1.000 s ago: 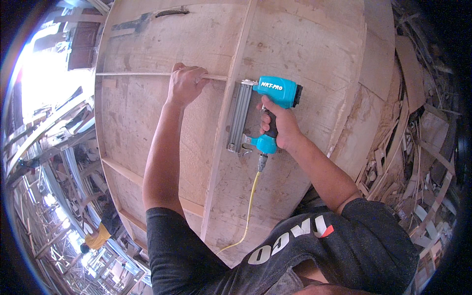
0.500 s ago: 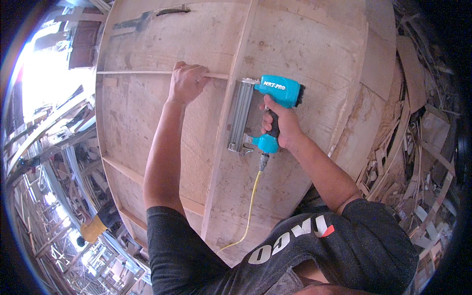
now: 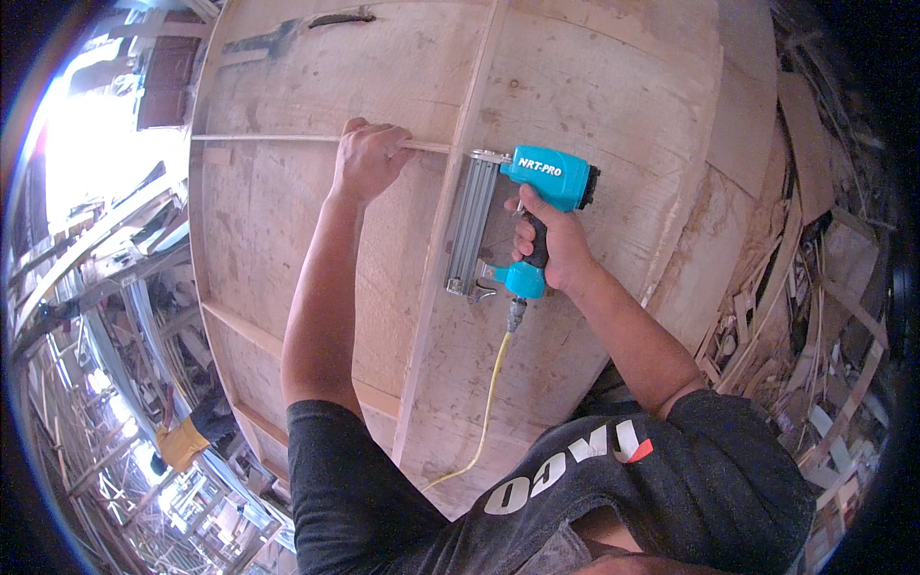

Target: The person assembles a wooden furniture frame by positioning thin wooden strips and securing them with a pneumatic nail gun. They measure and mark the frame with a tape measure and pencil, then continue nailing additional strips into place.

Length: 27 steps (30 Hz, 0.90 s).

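My right hand point(image 3: 558, 244) is wrapped round the black grip of a teal pneumatic nail gun point(image 3: 553, 172). The gun's silver magazine lies toward the left, and its nose meets the side of a long wooden batten point(image 3: 467, 120) where a crosswise strip joins it. With fingers closed, my left hand point(image 3: 372, 161) grips that thin wooden strip point(image 3: 264, 139) a little left of the joint. A yellow air hose point(image 3: 492, 398) runs down from the gun's base. Both battens stand on a broad plywood panel point(image 3: 585, 105).
More cross battens point(image 3: 244, 326) divide the panel's lower left. Wood scraps point(image 3: 767, 316) are heaped along the right side. At the far left are stacked strips and a bright opening; a yellow glove or cloth point(image 3: 182, 443) shows at the lower left. A dark slot point(image 3: 342, 18) marks the panel's top.
Both hands keep their grip, and the nail gun stays at the joint. The whole view has shifted very slightly; the yellow item at lower left has moved a little.
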Available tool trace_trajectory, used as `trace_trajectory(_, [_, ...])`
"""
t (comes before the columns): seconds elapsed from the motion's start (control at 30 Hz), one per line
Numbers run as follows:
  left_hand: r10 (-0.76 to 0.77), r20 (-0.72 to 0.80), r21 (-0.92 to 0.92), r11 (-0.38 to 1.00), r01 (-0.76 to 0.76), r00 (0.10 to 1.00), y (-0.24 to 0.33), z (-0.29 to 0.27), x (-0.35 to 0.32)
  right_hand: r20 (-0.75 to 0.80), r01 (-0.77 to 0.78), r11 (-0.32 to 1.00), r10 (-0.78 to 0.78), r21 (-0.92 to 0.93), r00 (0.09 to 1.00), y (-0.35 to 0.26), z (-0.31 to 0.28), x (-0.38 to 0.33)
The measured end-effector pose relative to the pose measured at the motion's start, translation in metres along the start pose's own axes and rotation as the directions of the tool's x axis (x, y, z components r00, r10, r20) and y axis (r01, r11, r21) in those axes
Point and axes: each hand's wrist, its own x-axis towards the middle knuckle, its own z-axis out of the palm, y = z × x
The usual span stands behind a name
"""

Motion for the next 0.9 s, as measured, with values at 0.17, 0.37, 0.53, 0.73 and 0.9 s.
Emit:
trace_trajectory(0.17, [-0.024,0.061,0.031,0.999,0.022,0.998,-0.012,0.002,-0.007,0.017,-0.034,0.999,0.034,0.001,0.999,0.005,-0.001,0.006])
trace_trajectory(0.37, [-0.053,-0.165,0.361,0.926,0.11,0.985,0.033,-0.034,-0.033,-0.029,0.039,0.999,-0.038,0.01,0.999,0.003,-0.004,0.015])
trace_trajectory(0.53, [-0.326,-0.413,0.158,0.894,0.419,0.85,0.106,-0.078,-0.169,0.008,0.042,0.996,-0.041,-0.073,0.999,-0.001,-0.009,0.017])
trace_trajectory(0.73, [-0.604,-0.598,-0.088,0.703,0.706,0.527,0.232,-0.056,-0.399,-0.05,0.114,0.944,-0.136,-0.311,0.989,-0.004,-0.05,0.011])
trace_trajectory(0.9, [-0.787,-0.581,-0.257,0.42,0.871,0.208,0.371,-0.008,-0.554,0.17,0.365,0.626,-0.351,-0.689,0.921,0.012,-0.084,-0.016])
